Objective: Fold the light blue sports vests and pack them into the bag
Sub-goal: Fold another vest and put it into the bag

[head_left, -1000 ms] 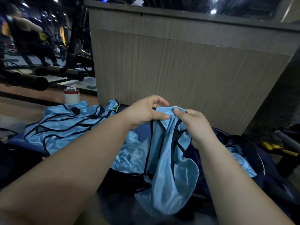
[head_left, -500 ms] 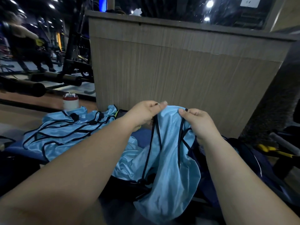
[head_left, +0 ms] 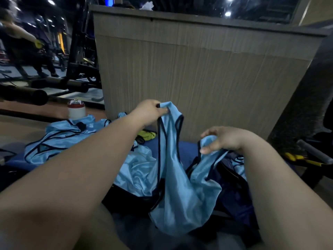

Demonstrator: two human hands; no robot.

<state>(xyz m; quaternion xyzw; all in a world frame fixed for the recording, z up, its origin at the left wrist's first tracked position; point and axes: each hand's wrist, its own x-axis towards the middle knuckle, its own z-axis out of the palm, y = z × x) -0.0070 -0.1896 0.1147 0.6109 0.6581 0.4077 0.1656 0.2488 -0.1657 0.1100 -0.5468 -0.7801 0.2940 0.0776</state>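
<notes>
The light blue vest [head_left: 180, 195] hangs between both hands, its body sagging low over the open dark bag [head_left: 232, 184], in front of a wooden panel [head_left: 198, 78]. The left hand [head_left: 148, 112] is raised and pinches the top of one shoulder strap between thumb and fingers. The right hand [head_left: 224, 139] sits lower and further out, its fingers curled round a bunched part of the other strap. The step in hand looks like opening the vest out ready for folding. To do it well, the right hand should come up level with the left, so both straps sit at one height and the cloth drops flat rather than twisted. The right hand's hold looks loose and gathered, and sliding it to the very top of the strap would give a cleaner line. The fabric seems thin and slippery, so a light shake should settle it, but the pinch must be firm or a strap may slide out. The hem should be lifted off the bag's edge before folding. The other vests [head_left: 61, 141] lie heaped to the left, beside a white bottle [head_left: 76, 110].
</notes>
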